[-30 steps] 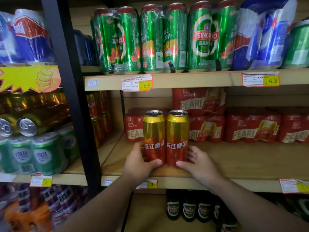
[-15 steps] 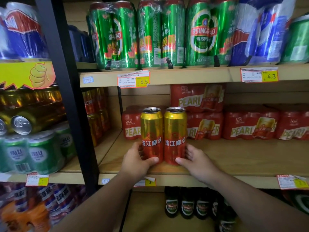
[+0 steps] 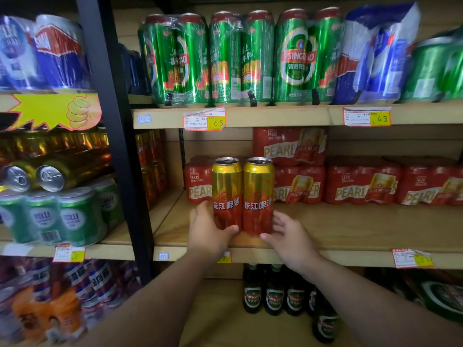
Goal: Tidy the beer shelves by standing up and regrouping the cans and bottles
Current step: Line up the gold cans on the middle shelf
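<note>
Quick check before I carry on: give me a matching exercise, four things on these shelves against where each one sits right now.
Things:
1. two gold-and-red cans
2. green Tsingtao can packs
3. red Pearl packs
4. dark Tsingtao bottles

Places:
A. top shelf, above the 6.5 price tag
B. bottom level, below the hands
C. front of the middle shelf, upright between the left hand and right hand
D. back of the middle shelf

Pairs: 1-C, 2-A, 3-D, 4-B
</note>
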Demonstrator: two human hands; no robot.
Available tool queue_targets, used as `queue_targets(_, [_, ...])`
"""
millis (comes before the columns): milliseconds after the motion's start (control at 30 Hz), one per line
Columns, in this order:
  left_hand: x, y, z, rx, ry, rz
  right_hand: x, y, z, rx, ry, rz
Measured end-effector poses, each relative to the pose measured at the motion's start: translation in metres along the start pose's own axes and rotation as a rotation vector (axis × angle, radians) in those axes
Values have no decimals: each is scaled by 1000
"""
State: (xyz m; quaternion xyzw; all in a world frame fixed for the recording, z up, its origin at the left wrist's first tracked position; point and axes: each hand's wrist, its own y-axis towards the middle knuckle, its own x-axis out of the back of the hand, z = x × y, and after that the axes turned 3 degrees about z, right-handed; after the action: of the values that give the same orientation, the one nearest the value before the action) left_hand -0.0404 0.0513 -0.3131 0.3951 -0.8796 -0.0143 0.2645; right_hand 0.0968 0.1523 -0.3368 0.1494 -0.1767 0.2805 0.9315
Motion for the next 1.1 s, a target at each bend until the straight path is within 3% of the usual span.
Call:
queue_targets(167, [-2, -38, 3, -198, 98, -20, 3, -33, -1, 53, -107, -116])
queue_targets(333, [-17, -76, 35, -302, 280, 15, -8, -67, -22, 60, -164, -118])
queue_targets(600, [-48, -141, 111, 109, 391, 516, -39, -122, -90, -125, -319, 124])
queue_targets(800, [-70, -162, 150, 177, 446, 619, -59, -143, -147, -299, -470, 300])
queue_targets(1100, [-122, -165, 211, 304, 434, 728, -77, -155, -219, -429, -681, 390])
